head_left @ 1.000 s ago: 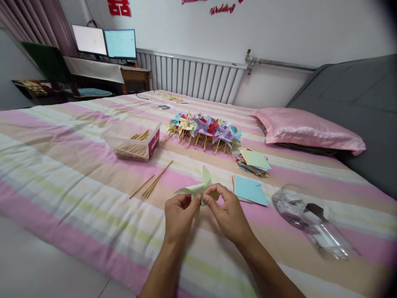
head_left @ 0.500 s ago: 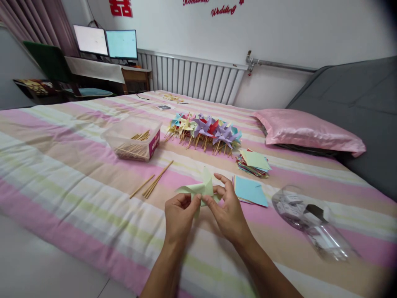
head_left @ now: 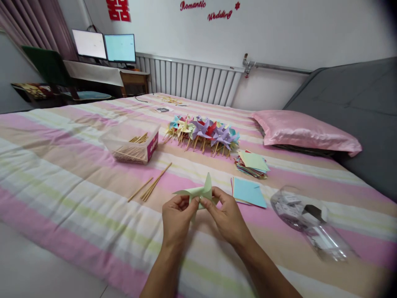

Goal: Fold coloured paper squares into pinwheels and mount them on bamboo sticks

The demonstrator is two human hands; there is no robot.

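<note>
Left hand: my left hand pinches the light green paper near its middle, thumb pressed on the near face, fingers curled in behind and partly hidden.
Right hand: my right hand also pinches it, its thumb tip close to the other thumb, the forefinger bent around the paper's right side.
Green paper: bent into pinwheel blades, one pointing up and one reaching left; it sits between my two hands, above the striped quilt. A small bright spot shows by my thumbs, too small to tell what it is.
Loose sticks: a few thin wooden sticks lie together to my left, with a single stick beside them.
Clear box: beyond those, a see-through box with a purple label holds many more sticks.
Pinwheels: a crowded group of pinwheels on sticks, in purple, red, yellow and blue, ahead of me.
Paper stacks: a blue-topped stack near my right hand, and a green-topped stack just beyond it.
Far right: clear plastic packaging; past it, a pink pillow.
</note>
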